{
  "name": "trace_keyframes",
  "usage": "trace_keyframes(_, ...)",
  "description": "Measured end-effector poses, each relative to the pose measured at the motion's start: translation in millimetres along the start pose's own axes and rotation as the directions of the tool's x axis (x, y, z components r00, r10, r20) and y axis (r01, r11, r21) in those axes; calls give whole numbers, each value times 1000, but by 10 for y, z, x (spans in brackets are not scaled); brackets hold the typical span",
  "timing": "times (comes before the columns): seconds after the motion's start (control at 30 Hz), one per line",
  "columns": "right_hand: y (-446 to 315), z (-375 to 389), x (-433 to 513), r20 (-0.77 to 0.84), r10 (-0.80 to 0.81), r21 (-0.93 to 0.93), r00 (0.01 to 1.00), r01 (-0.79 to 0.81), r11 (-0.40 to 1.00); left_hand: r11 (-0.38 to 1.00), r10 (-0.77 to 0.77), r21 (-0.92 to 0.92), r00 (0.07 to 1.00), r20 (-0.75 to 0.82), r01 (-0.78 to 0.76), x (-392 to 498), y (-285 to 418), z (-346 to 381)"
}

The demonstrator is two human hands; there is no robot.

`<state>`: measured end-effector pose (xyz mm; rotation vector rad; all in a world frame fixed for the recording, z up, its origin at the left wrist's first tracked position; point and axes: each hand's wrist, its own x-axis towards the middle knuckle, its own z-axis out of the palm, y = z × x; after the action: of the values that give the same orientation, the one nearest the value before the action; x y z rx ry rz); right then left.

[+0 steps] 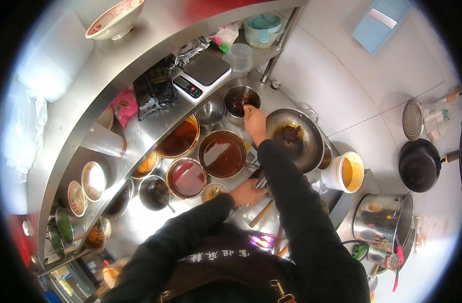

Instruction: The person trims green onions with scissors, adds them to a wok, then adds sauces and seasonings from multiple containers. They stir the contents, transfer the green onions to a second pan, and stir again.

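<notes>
My left hand is wrapped around a metal handle that runs up toward the steel wok, passing partly under my right forearm. In the wok sits a clump of dark paste with some yellow-orange oil around it. My right hand reaches past the wok to the near rim of a steel pot. Its fingers are bent over that rim, and whatever they may hold is hidden. Dark reddish-brown paste lies inside the pot. Beside it stands a second steel pot.
Left of the wok stand several pots, among them one of red-brown liquid and one of red liquid. A digital scale rests on the shelf above. Right of the wok is a white bucket; wooden handles lie near my body.
</notes>
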<state>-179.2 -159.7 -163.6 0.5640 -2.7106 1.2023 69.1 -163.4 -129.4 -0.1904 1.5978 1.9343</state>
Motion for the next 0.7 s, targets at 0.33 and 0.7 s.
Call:
trace_keyframes(0.33,69,11,-157,-17,171,347,985,-154,925,999,5,-41,1000,18,-4,29,-7,-10)
trace_keyframes(0.7,16,-115,-193,32,365,601,930,-310,737,997,-2,-75,1000,26,4,34,59,11)
